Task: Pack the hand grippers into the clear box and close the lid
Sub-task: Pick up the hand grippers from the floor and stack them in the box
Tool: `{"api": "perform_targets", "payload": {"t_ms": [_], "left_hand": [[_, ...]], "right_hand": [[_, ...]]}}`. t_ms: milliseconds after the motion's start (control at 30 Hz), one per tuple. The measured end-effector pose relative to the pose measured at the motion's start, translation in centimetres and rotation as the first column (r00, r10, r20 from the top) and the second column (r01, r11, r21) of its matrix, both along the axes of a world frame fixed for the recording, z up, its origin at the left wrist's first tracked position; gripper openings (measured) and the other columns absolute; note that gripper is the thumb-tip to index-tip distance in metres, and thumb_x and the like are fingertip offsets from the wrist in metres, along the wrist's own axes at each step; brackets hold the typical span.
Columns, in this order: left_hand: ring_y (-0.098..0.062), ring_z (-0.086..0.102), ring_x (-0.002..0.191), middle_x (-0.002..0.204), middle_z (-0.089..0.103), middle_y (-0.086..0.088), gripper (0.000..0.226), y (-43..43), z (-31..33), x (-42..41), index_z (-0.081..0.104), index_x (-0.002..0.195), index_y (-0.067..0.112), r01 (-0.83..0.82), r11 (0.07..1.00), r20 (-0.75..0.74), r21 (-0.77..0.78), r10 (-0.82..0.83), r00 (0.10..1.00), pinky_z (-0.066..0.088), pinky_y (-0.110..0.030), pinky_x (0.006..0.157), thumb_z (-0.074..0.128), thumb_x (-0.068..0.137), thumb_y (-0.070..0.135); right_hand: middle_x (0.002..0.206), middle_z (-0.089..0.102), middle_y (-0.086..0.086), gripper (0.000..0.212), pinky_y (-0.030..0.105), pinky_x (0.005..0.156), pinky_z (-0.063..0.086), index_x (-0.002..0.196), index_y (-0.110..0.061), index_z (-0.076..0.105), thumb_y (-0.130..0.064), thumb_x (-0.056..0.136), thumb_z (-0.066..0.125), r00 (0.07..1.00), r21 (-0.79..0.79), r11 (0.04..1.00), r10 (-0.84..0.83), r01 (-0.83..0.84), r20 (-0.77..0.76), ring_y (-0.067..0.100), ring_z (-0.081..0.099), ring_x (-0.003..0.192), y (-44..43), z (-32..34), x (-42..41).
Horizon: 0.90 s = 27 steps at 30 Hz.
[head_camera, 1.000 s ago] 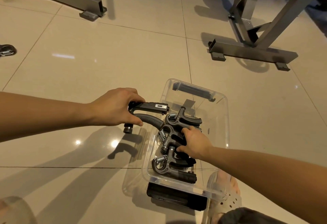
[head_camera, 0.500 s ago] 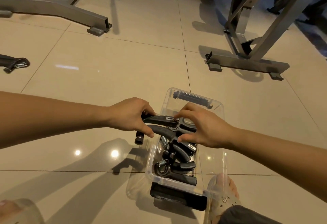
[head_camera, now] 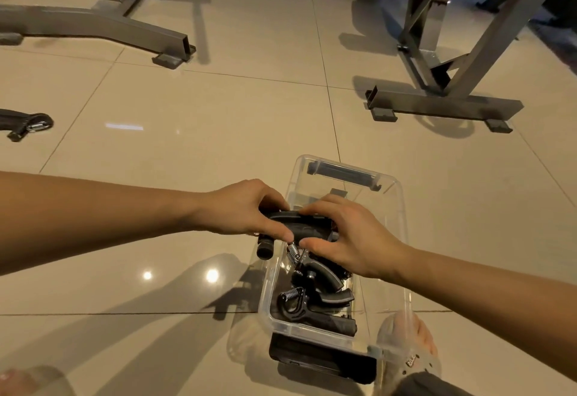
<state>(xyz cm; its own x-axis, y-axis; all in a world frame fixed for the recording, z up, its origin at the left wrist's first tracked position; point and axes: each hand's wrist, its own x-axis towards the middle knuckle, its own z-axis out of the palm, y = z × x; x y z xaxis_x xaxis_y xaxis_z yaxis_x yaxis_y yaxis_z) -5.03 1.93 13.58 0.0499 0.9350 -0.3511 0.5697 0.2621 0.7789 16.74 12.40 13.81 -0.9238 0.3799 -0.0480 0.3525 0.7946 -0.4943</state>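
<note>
Left hand [head_camera: 246,208]: centre of the frame, fingers curled over the handles of a hand gripper [head_camera: 307,223] with the thumb pressing from below. This looks like a squeezing hold, probably to keep the sprung handles together so it takes less room.
Right hand [head_camera: 349,242]: just right of the other, fingertips and thumb pinching the far end of the same gripper, apparently to steer it down among the rest.
Hand gripper: lies across the left wall of the clear box [head_camera: 398,205], partly inside. One round handle end [head_camera: 264,248] hangs outside the wall, so it likely needs turning lengthwise before it will drop in.
Clear box: lower centre, on the tiled floor [head_camera: 187,145], its long side running away from the viewer. It has a dark handle bar [head_camera: 342,173] at the far end and a dark clasp [head_camera: 321,361] at the near end.
Packed grippers [head_camera: 315,302]: several black ones with coil springs, nested curve into curve in the near half, which leaves the far half free for the one in hand.
Lid: not on the box. A clear outline under the box may be it — I cannot tell.
Surroundings: grey metal frames [head_camera: 93,23] stand upper left and upper right. A small dark item [head_camera: 26,123] lies at the left edge, too small to identify.
Writing: none readable on the grippers or box. A tag on the clear sandal [head_camera: 406,333], lower right, carries letters — too blurred to read.
</note>
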Motion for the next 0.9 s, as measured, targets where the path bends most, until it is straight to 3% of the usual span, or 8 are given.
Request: {"api": "perform_targets", "payload": {"t_ms": [67,167,333,433,567,667,733,900], "left_hand": [[-0.002,0.065,0.104,0.109,0.071,0.012,0.067,-0.1,0.3,-0.6,0.065,0.128,0.028,-0.041,0.999,0.05,0.013,0.04,0.998,0.057,-0.034,0.093,0.079,0.073,0.063],[0.007,0.055,0.116,0.121,0.061,0.024,0.075,-0.7,0.8,-1.1,0.061,0.132,0.035,0.005,0.983,-0.09,0.184,0.012,0.996,0.042,-0.02,0.099,0.076,0.068,0.071],[-0.004,0.062,0.106,0.117,0.064,0.018,0.056,-1.8,-0.1,-0.9,0.069,0.122,0.029,0.158,0.841,-0.365,0.518,0.051,0.929,0.054,-0.034,0.087,0.066,0.08,0.066],[-0.006,0.064,0.097,0.108,0.069,0.014,0.042,-1.4,0.2,-0.9,0.071,0.118,0.024,0.152,0.786,-0.375,0.6,0.109,0.92,0.054,-0.033,0.08,0.062,0.089,0.053],[0.0,0.058,0.088,0.101,0.067,0.017,0.03,-0.4,1.2,-0.7,0.069,0.115,0.021,0.081,0.786,-0.324,0.613,0.157,0.933,0.05,-0.026,0.077,0.057,0.096,0.042],[-0.006,0.063,0.091,0.099,0.067,0.014,0.027,0.2,1.6,-0.5,0.067,0.112,0.022,0.001,0.827,-0.253,0.562,0.17,0.952,0.052,-0.032,0.081,0.053,0.097,0.04],[-0.008,0.063,0.092,0.098,0.067,0.012,0.024,0.4,1.7,-0.4,0.066,0.111,0.022,-0.033,0.846,-0.224,0.532,0.178,0.958,0.052,-0.036,0.083,0.053,0.099,0.038],[-0.007,0.062,0.076,0.091,0.067,0.009,0.014,0.6,1.8,-0.1,0.066,0.107,0.023,-0.187,0.881,-0.051,0.434,0.231,0.972,0.054,-0.035,0.075,0.053,0.102,0.028]], "right_hand": [[0.109,0.061,-0.011,0.045,0.028,0.088,0.05,0.126,-0.031,0.063,-0.052,0.086,0.068,0.999,-0.016,0.999,-0.041,0.041,-0.016,0.005,0.055,0.101,0.5,-0.1,0.1],[0.109,0.062,-0.01,0.045,0.033,0.089,0.052,0.126,-0.031,0.063,-0.05,0.087,0.069,0.991,-0.027,0.991,-0.134,0.133,-0.011,0.008,0.057,0.1,1.2,-0.3,0.2],[0.106,0.068,-0.011,0.037,0.03,0.088,0.052,0.12,-0.028,0.067,-0.044,0.086,0.072,0.955,-0.131,0.949,-0.295,0.288,-0.037,0.007,0.062,0.097,2.0,0.0,0.0],[0.094,0.071,-0.012,0.028,0.029,0.082,0.054,0.111,-0.029,0.07,-0.043,0.086,0.073,0.935,-0.268,0.904,-0.353,0.333,-0.031,0.006,0.065,0.088,2.1,0.2,-0.1],[0.081,0.07,0.0,0.018,0.041,0.073,0.052,0.098,-0.028,0.074,-0.042,0.093,0.064,0.925,-0.416,0.847,-0.378,0.331,-0.033,0.019,0.065,0.077,1.8,0.8,-0.4],[0.081,0.067,-0.006,0.022,0.039,0.075,0.053,0.101,-0.026,0.073,-0.042,0.099,0.057,0.946,-0.336,0.895,-0.323,0.294,-0.031,0.011,0.063,0.077,1.7,1.3,-0.6],[0.096,0.068,-0.01,0.03,0.034,0.082,0.056,0.118,-0.026,0.066,-0.046,0.097,0.059,0.952,-0.247,0.927,-0.302,0.283,-0.041,0.007,0.065,0.089,1.8,1.6,-0.7],[0.125,0.055,-0.004,0.069,0.031,0.095,0.048,0.137,-0.022,0.051,-0.063,0.083,0.066,0.996,0.271,0.959,-0.066,0.082,-0.067,0.012,0.055,0.112,1.4,2.3,-0.8]]}}
